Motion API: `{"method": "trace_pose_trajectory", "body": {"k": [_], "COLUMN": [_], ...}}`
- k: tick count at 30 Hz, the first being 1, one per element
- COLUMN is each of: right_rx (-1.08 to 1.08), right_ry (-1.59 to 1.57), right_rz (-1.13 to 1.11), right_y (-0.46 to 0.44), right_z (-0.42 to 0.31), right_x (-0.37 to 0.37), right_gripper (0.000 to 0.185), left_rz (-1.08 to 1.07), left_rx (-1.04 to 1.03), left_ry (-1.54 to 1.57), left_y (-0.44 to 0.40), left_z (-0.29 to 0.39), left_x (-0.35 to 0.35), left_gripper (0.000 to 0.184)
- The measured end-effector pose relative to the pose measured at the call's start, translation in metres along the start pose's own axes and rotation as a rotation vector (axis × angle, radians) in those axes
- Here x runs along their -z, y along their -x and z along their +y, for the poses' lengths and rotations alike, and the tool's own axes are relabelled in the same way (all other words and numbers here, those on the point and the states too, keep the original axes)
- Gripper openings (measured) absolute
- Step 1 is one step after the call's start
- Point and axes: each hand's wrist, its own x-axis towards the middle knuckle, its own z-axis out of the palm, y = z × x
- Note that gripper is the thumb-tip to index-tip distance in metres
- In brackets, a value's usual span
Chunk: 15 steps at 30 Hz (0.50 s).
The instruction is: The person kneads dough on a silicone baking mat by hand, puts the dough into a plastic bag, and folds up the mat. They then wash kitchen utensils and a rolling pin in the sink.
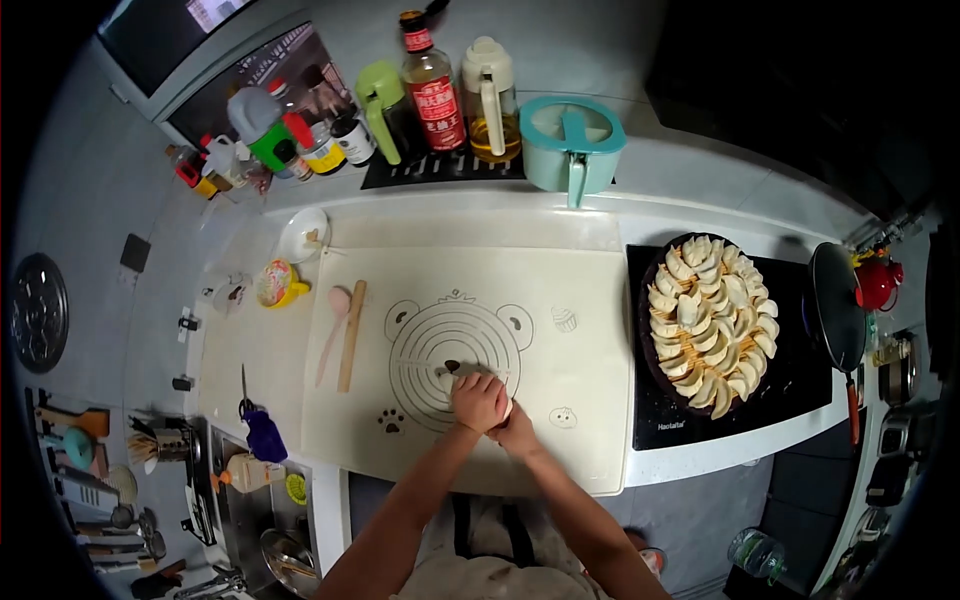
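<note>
My left hand (480, 402) and my right hand (516, 432) are pressed together over the lower middle of a cream baking mat (590, 285) printed with a bear face and rings. Both are closed around a small pale piece of dough (448, 381), which peeks out at the left of my left hand; most of it is hidden by the fingers. On the mat's left side lie a wooden rolling pin (352, 335) and a pink spoon (334, 330), apart from my hands.
Folded dumplings (710, 320) cover a round dark tray on the black cooktop (800, 400) at right. A frying pan (836, 310) stands beyond. Bottles (432, 90) and a teal lidded container (572, 150) line the back. A yellow cup (279, 285) sits left; the sink (245, 520) is lower left.
</note>
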Motion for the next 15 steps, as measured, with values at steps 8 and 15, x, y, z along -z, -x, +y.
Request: {"method": "trace_pose_trajectory", "body": {"k": [8,15], "right_rx": [-0.508,0.289], "right_ry": [-0.322,0.360], "right_rz": [-0.422,0.044], "right_y": [-0.027,-0.041], "right_z": [-0.038,-0.029], "right_x": [0.049,0.029], "right_gripper": [0.029,0.050], "left_rz": [-0.250,-0.283], "left_rx": [-0.054,0.089], "left_ry": [0.158,0.210], "left_y": [-0.032,-0.043], "left_z": [-0.030,-0.034], "left_x": [-0.033,-0.036], "left_gripper": [0.009,0.013]}}
